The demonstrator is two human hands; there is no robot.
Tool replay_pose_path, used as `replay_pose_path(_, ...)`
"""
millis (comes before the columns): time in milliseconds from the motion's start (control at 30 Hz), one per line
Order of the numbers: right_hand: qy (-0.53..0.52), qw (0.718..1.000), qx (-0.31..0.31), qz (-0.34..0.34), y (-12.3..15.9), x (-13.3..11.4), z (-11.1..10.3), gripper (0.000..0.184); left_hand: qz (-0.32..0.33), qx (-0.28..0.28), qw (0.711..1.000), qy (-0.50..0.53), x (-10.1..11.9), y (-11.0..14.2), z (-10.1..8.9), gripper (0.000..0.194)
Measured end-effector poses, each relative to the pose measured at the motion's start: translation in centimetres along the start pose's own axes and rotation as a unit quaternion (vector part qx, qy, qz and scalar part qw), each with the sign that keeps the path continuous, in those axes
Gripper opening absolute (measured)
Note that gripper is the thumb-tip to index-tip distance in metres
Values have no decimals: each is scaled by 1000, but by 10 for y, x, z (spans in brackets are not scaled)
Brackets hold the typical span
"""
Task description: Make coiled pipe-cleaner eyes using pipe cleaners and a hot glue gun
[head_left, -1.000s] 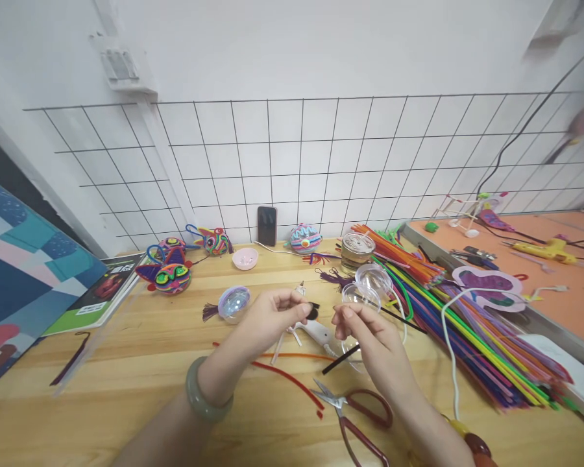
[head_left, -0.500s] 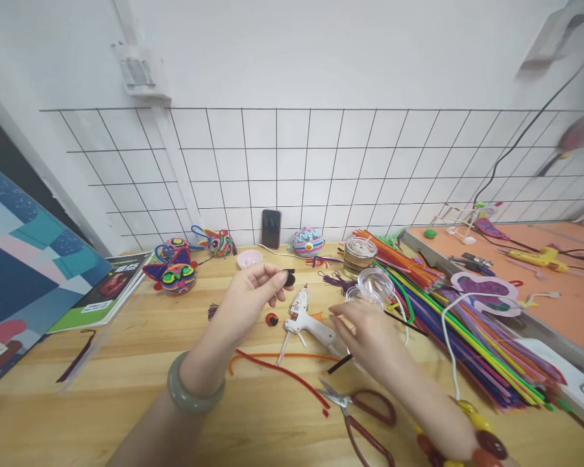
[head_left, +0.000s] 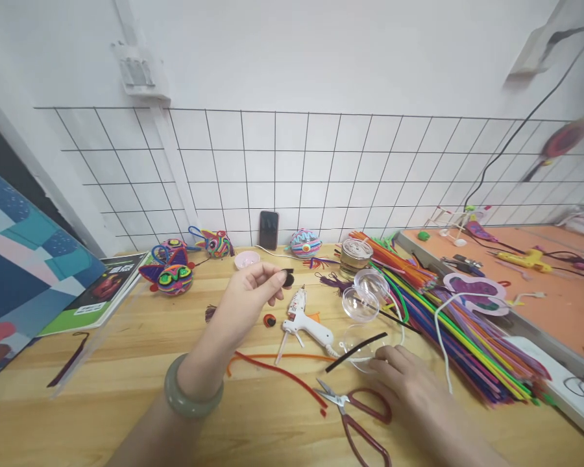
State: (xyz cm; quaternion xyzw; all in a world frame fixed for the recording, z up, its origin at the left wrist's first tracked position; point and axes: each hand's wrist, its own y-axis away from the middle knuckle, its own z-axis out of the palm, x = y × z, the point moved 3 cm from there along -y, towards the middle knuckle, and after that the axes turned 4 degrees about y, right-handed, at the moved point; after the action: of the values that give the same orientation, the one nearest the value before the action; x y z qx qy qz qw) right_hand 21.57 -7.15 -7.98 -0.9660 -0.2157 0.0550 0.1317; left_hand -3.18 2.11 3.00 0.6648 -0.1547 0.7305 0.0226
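Observation:
My left hand [head_left: 255, 285] pinches a small black coil of fuzzy stem [head_left: 288, 279] between thumb and fingertips, above the table. My right hand [head_left: 406, 376] is low at the right, fingers loosely bent, beside the red-handled scissors [head_left: 365, 434] and a clear plastic shell [head_left: 353, 334]; nothing shows in it. A short black fuzzy stem [head_left: 355, 352] lies just left of its fingertips. Between the hands rests a white hot glue gun [head_left: 304, 321], with an orange and black coil [head_left: 269, 320] to its left. Red and orange stems [head_left: 277, 366] lie in front of it.
Bundled colourful fuzzy stems [head_left: 462, 337] cover the right side, near a white power strip [head_left: 555, 383]. A lidded jar [head_left: 355, 259] and open clear plastic shells [head_left: 363, 301] stand behind. Finished animal crafts [head_left: 172, 275], a phone [head_left: 269, 230] and a magazine [head_left: 97, 295] line the back and left.
My right hand has moved down and to the right, away from the clear shells, uncovering the short black stem. My left hand keeps its pinch on the black coil; the view has shifted slightly.

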Motion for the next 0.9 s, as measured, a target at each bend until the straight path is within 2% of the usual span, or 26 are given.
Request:
replay_pose_path(133, 32, 999, 18, -7, 1, 1, 3, 16, -6, -4, 1000, -14, -2, 0, 1, 19)
replay_pose_path(267, -14, 1000, 23, 0, -3, -2, -13, 20, -9, 2, 1000, -19, -2, 0, 0, 20)
replay_pose_path(367, -82, 995, -39, 26, 0, 0, -28, 23, -8, -1, 1000, -23, -2, -1, 0, 20)
replay_pose_path(433, -177, 976, -124, 31, 6, 5, -33, 18, -9, -5, 1000, -26, -3, -2, 0, 20)
replay_pose_path(500, -229, 956, -156, 91, 12, 16, -39, 13, -12, -8, 999, -29, -3, -2, 1, 20)
replay_pose_path(567, -307, 925, -198, 106, 15, 26, -44, 11, -13, -14, 999, -34, -3, -2, 2, 20)
replay_pose_path(633, -400, 881, -225, 117, 12, 35, -49, 13, -14, -21, 999, -38, -3, -2, 4, 20)
replay_pose_path(667, -435, 865, -216, 124, 9, 40, -52, 16, -16, -24, 999, -38, -3, -1, 4, 20)
replay_pose_path(733, -459, 864, -145, 148, -3, 50, -57, 21, -20, -28, 999, -38, -4, -1, 5, 20)
replay_pose_path(833, -378, 909, -7, 173, -22, 65, -59, 25, -23, -32, 999, -34, -5, -1, 5, 20)
replay_pose_path(900, -267, 950, 52, 151, -35, 70, -53, 23, -22, -32, 999, -29, -6, -2, 5, 20)
